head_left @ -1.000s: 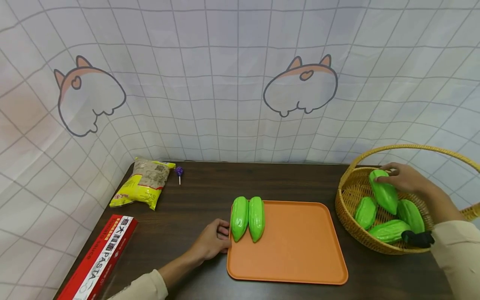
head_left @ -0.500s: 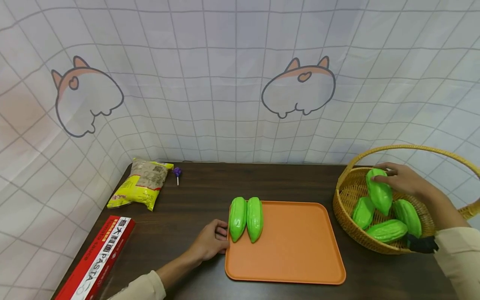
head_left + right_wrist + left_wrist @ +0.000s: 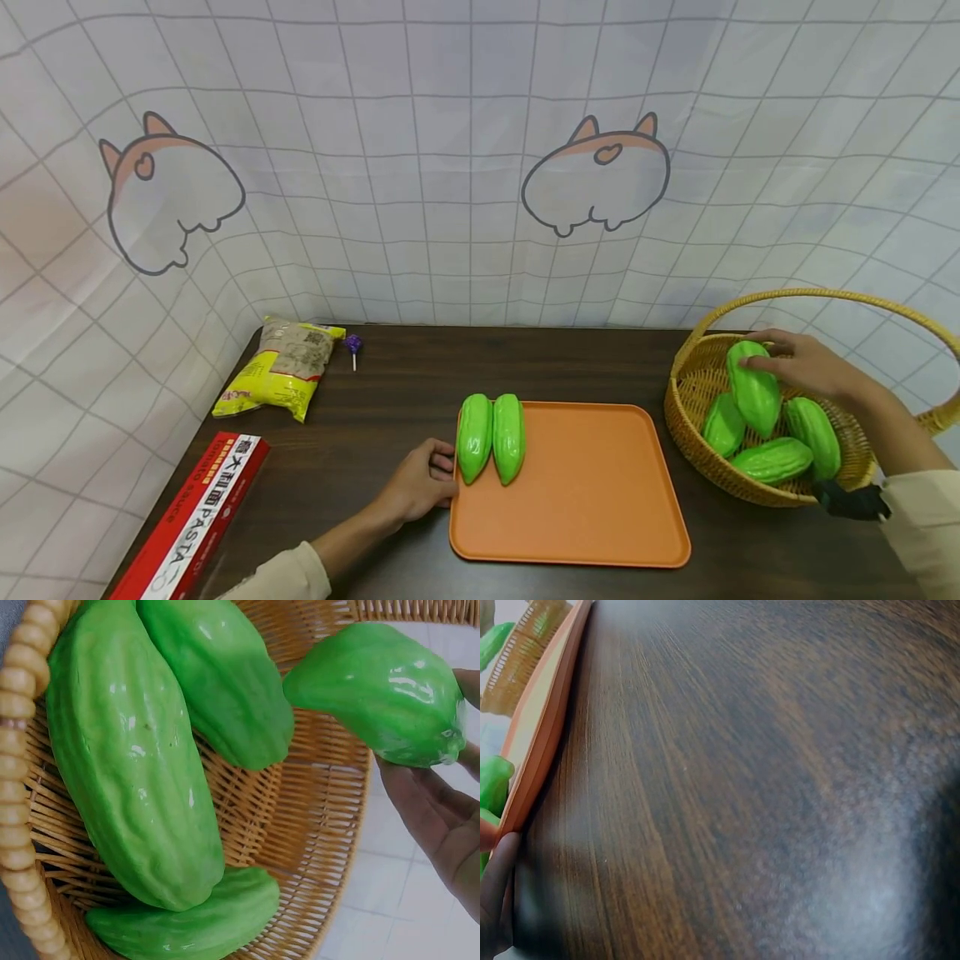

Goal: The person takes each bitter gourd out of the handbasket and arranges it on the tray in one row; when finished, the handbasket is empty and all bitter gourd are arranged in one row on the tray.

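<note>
In the head view my left hand is at the left edge of an orange tray, its fingers bent against the rim. The left wrist view shows fingertips at that rim. Two green bitter melons lie side by side at the tray's upper left. My right hand grips another bitter melon by one end, its thumb and fingers on opposite sides. This melon is tilted, narrow end down, over the wicker basket. Several bitter melons lie inside the basket.
A yellow snack-like bag and a purple lollipop lie at the back left. Along the left edge is a red pasta box. The basket's tall handle arches behind my right hand. A white gridded cloth hangs behind the table.
The head view has shifted slightly. My right hand has moved a little to the left with the gripped bitter melon, still over the basket. My left hand stays at the tray's edge.
</note>
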Demonstrator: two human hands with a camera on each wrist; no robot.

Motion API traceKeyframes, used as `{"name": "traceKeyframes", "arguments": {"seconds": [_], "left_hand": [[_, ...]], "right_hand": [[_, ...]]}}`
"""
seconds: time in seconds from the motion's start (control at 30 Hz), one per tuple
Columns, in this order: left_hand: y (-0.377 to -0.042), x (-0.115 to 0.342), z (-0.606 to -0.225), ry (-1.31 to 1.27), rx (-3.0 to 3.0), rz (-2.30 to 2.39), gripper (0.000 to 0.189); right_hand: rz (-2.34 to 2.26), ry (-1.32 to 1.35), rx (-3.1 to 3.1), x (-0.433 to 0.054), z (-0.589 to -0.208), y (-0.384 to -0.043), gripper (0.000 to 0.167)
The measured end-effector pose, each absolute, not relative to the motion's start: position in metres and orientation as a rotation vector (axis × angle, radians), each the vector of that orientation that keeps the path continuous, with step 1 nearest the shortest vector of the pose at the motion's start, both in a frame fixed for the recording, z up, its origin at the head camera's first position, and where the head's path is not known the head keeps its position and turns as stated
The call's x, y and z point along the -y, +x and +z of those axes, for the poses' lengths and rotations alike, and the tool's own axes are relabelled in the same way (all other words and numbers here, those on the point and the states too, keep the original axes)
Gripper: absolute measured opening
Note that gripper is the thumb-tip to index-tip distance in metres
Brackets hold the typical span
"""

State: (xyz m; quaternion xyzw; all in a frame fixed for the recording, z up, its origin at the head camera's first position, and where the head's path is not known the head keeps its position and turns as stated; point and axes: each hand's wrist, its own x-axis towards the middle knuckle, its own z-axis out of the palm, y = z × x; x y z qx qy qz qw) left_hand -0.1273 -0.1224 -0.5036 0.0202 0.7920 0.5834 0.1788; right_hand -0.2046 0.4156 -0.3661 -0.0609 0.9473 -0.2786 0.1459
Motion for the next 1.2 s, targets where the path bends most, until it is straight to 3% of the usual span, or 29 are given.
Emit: {"name": "traceKeyframes", "arguments": {"seconds": [1.2], "left_hand": [[-0.126, 0.124, -0.505, 0.06, -2.256, 1.634, 0.058]], "right_hand": [[-0.942, -0.326, -2.706, -0.382, -0.366, -0.171, 0.058]]}}
